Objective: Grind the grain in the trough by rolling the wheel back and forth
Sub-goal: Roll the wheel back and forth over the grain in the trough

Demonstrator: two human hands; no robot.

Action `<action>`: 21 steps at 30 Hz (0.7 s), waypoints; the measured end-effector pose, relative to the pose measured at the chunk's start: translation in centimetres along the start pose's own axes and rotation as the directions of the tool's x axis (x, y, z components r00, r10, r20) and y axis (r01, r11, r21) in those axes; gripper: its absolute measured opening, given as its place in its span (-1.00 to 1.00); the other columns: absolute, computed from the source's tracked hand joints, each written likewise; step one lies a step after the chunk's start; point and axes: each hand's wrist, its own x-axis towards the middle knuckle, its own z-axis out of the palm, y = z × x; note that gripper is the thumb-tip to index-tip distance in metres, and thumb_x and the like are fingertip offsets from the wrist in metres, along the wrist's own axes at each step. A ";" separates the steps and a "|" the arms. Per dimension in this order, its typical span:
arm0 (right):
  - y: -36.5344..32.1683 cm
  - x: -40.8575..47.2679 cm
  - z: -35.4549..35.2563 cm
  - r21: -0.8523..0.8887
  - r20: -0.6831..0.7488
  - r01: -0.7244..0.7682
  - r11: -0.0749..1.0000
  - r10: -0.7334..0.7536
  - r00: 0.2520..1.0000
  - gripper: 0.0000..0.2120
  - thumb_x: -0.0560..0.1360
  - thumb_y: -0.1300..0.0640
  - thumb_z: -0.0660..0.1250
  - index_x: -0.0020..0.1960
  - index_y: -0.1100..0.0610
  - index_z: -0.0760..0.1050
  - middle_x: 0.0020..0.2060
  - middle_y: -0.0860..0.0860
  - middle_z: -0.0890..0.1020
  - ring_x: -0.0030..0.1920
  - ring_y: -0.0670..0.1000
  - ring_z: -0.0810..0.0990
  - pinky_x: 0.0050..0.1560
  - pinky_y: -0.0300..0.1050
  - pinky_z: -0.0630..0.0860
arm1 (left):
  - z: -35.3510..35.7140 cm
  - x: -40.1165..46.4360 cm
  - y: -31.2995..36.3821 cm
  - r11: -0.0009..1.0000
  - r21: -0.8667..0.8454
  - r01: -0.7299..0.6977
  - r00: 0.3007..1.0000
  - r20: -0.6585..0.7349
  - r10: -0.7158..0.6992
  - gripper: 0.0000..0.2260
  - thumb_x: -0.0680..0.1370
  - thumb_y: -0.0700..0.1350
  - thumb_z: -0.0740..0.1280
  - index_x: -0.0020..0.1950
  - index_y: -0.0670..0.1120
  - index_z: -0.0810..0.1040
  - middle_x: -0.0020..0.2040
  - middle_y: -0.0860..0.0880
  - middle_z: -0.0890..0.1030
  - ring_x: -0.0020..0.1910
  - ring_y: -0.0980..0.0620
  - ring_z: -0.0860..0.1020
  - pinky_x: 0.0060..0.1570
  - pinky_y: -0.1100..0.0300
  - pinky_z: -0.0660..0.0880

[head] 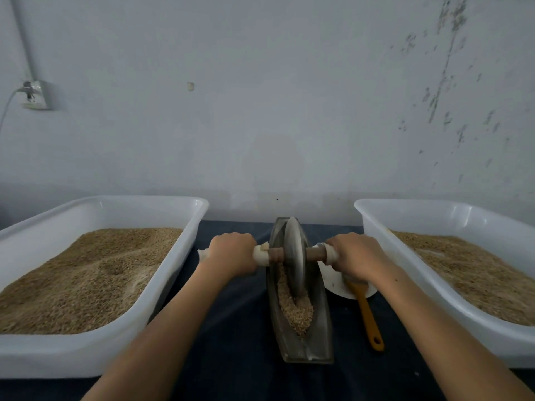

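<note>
A narrow boat-shaped metal trough [320, 319] lies lengthways on the dark table between my arms. Tan grain [298, 311] fills its near half. A grey metal wheel [294, 256] stands upright in the trough, toward the far half, its lower rim in the grain. A wooden axle [276, 254] runs through the wheel, with white wrapped grips at both ends. My left hand [231, 251] is closed around the left grip. My right hand [357, 254] is closed around the right grip.
A large white tub [162, 287] of grain sits at the left, another white tub [373, 227] of grain at the right. A white plate [333, 282] and an orange-handled brush [369, 316] lie right of the trough. The wall stands close behind.
</note>
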 end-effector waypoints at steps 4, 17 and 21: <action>-0.1 -0.1 0.6 0.009 -0.102 0.022 1.000 -0.021 0.995 -0.84 0.51 0.08 0.28 -0.19 -0.12 0.37 -0.25 -0.12 0.53 -0.27 -0.09 0.48 -0.20 -0.17 0.35 | 0.4 -0.1 0.1 1.000 0.026 0.008 0.996 -0.092 -0.005 -0.84 0.49 -0.01 0.34 0.01 -0.03 0.52 -0.06 0.00 0.59 -0.13 0.02 0.52 -0.17 0.16 0.36; 0.6 -0.2 -1.6 0.161 0.428 -0.103 0.982 0.025 0.904 -0.83 0.41 0.14 0.46 -0.10 -0.03 0.49 -0.16 0.02 0.64 -0.17 -0.01 0.63 -0.21 -0.18 0.53 | -1.2 -0.2 0.1 0.997 0.026 -0.069 0.984 0.167 0.063 -0.64 0.42 0.01 0.45 0.17 -0.06 0.52 -0.08 0.00 0.55 -0.06 0.00 0.54 -0.03 0.11 0.46; 0.6 -0.2 -1.6 0.145 0.412 -0.093 0.985 0.026 0.911 -0.83 0.42 0.15 0.44 -0.18 -0.04 0.47 -0.18 0.02 0.65 -0.21 -0.02 0.62 -0.26 -0.19 0.51 | -1.0 -0.1 0.1 0.998 0.029 -0.064 0.991 0.122 0.060 -0.69 0.42 0.01 0.43 0.11 -0.05 0.54 -0.14 0.02 0.54 -0.11 0.02 0.54 -0.07 0.13 0.46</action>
